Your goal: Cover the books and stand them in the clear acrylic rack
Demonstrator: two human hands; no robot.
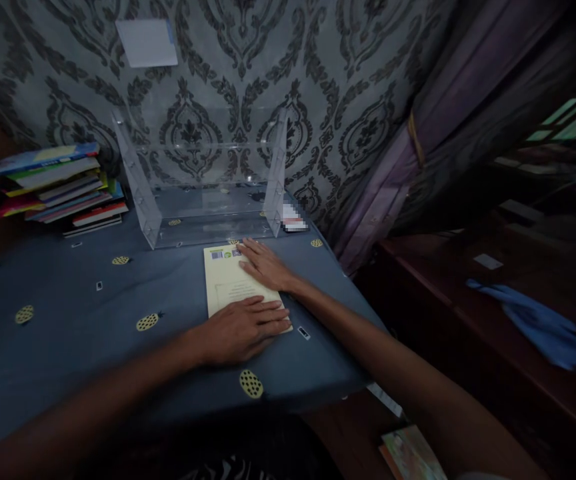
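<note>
A pale yellow booklet (pixel 233 287) with small print and coloured marks along its far edge lies flat on the dark blue patterned tablecloth (pixel 183 367). Across its near end rests my left hand (pixel 248 327), palm down with fingers stretched out to the right. My right hand (pixel 265 265) lies flat on the far right part of it, fingers pointing away and to the left. Both hands touch the booklet and partly cover it. Just beyond stands a clear plastic rack (pixel 208 180) with tilted tiers and side panels.
A stack of books (pixel 63 187) sits at the back left. Beside the rack lies a small blurred-out item (pixel 294 219). To the right are a tied purple curtain (pixel 393 160) and a reddish surface with a blue cloth (pixel 543 320). Below the table's right edge shows a colourful booklet (pixel 412 455).
</note>
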